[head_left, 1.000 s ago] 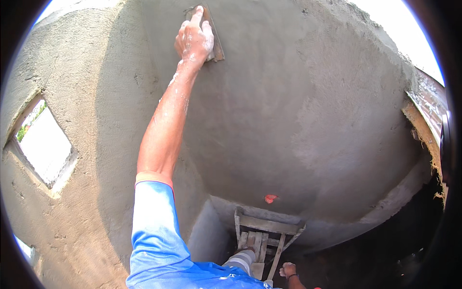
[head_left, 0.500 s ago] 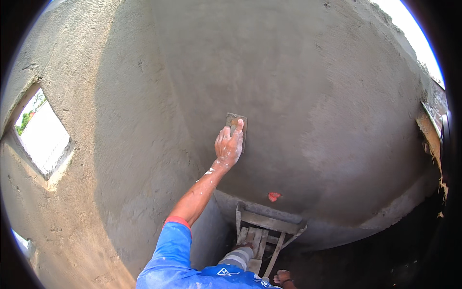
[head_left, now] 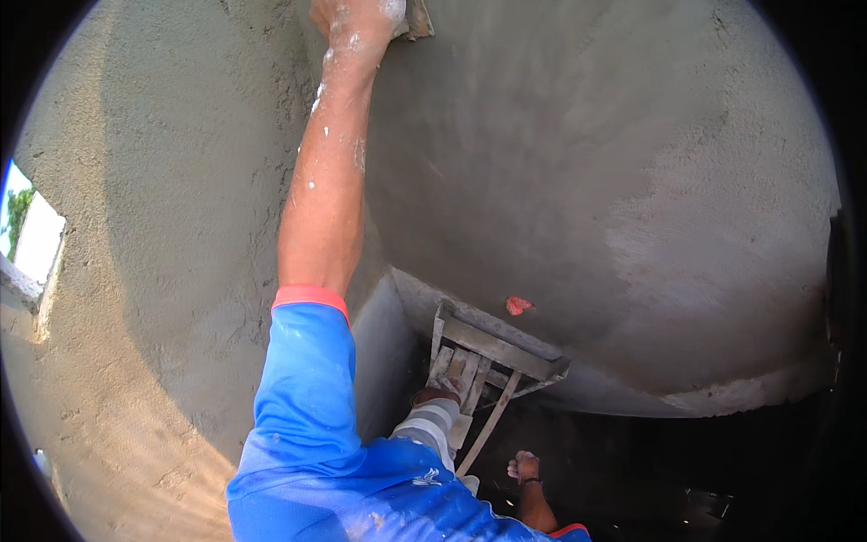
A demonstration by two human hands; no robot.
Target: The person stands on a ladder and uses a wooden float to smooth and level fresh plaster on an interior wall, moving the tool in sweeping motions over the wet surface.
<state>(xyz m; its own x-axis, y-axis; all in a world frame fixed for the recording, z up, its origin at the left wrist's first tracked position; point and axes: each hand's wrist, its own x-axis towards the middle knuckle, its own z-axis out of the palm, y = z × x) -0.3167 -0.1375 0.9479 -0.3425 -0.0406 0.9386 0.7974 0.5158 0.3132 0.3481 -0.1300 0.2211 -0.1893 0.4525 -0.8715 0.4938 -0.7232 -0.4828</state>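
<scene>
At the upper edge of the view, my left hand (head_left: pixel 357 16) is closed on a plastering trowel (head_left: pixel 418 20). Only a brownish lower corner of the tool shows; the rest is cut off by the frame or hidden by the hand. The trowel is at the grey plastered wall (head_left: pixel 506 163), close to the inner corner with the left wall. White and grey splashes mark my left hand and forearm. Low on the right, my right hand (head_left: pixel 523 466) hangs away from the wall, its fingers curled in and nothing seen in them.
Below me stands a wooden trestle (head_left: pixel 501 341) with narrow boards, and my foot (head_left: pixel 438 395) rests on it. A red patch (head_left: pixel 517 305) sits on the wall above it. The sunlit left wall (head_left: pixel 63 271) has a window opening (head_left: pixel 38 239). Dark shadow fills the lower right.
My left hand has moved up and to the left along the wall with the trowel, out to the upper edge. The view has shifted, and more of my right forearm shows.
</scene>
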